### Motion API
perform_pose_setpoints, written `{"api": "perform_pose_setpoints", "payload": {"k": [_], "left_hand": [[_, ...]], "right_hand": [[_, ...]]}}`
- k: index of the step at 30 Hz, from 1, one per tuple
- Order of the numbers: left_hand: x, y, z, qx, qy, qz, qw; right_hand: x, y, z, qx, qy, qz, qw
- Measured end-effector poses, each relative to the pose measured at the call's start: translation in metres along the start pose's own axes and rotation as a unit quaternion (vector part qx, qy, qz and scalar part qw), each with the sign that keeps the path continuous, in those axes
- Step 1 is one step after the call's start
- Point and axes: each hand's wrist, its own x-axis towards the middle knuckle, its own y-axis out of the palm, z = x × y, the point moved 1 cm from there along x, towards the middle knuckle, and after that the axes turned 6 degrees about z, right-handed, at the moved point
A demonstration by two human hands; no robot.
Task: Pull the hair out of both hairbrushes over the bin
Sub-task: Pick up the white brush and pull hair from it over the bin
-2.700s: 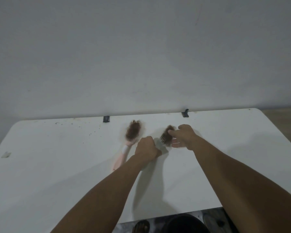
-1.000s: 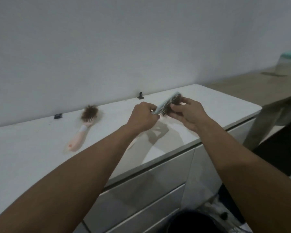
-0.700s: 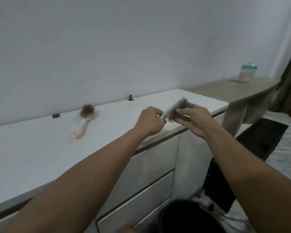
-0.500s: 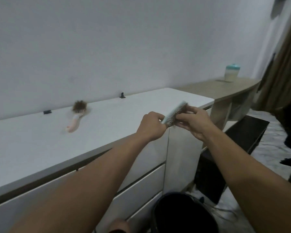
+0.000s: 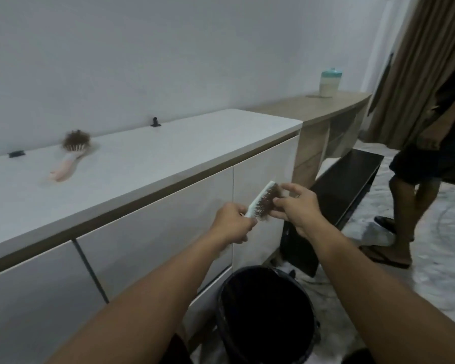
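Now your left hand (image 5: 231,225) clamps the white brush (image 5: 263,202) by its handle, long axis angling up-right above the bin (image 5: 267,313), your right hand (image 5: 297,207) pinching its hair (image 5: 272,197); pink brush (image 5: 70,156) waits on the counter (image 5: 168,158).

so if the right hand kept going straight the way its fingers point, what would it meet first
The right hand points left toward the hair on the pale hairbrush, which its fingers already seem to touch. Beyond that is probably the left hand, though depth is unclear.
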Motion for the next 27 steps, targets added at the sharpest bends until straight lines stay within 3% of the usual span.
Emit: {"api": "perform_pose_setpoints", "payload": {"k": [4, 8, 14, 19, 24, 27], "left_hand": [[0.0, 0.017, 0.029, -0.023, -0.034, 0.03, 0.999], [-0.002, 0.032, 0.058, -0.04, -0.058, 0.06, 0.996], [-0.006, 0.055, 0.098, -0.025, -0.113, 0.083, 0.99], [-0.007, 0.07, 0.127, -0.024, -0.156, 0.117, 0.981], [-0.012, 0.084, 0.144, -0.059, -0.203, 0.113, 0.971], [-0.015, 0.088, 0.149, -0.071, -0.215, 0.102, 0.969]], "right_hand": [[0.0, -0.008, -0.034, -0.075, -0.007, -0.015, 0.997], [0.0, -0.016, -0.068, -0.266, -0.075, -0.053, 0.96], [-0.004, -0.02, -0.11, -0.396, -0.131, 0.023, 0.908], [-0.001, -0.034, -0.137, -0.41, -0.119, 0.023, 0.904], [0.01, -0.041, -0.161, -0.337, -0.032, 0.008, 0.941], [0.01, -0.037, -0.163, -0.364, -0.03, 0.016, 0.931]]}}
